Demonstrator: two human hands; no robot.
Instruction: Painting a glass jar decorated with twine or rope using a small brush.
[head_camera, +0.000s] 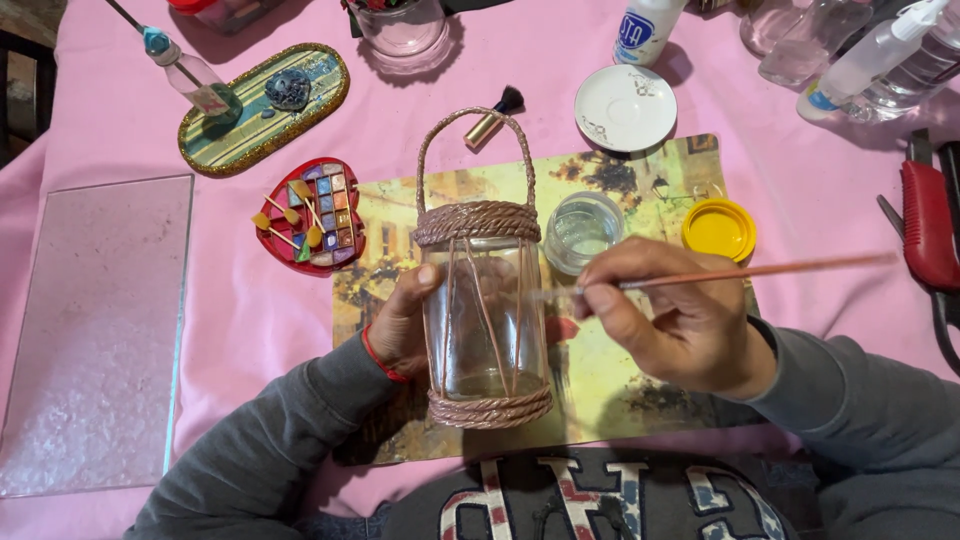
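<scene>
My left hand (405, 320) grips a clear glass jar (485, 320) from its left side. The jar has rope wound round its neck and base, thin cords down its sides and a looped rope handle, all painted a rosy copper. My right hand (670, 315) pinches a thin paintbrush (760, 270) whose tip points left and touches the jar's upper right side. The jar lies over a printed picture mat (640, 400) on the pink tablecloth.
A small glass of clear liquid (582, 230) and a yellow lid (718, 228) sit behind my right hand. A white saucer (625, 106), bottles (870, 50), red cutter (930, 225), heart-shaped paint palette (310, 215), oval glitter tray (265, 105) and glass pane (95, 330) surround.
</scene>
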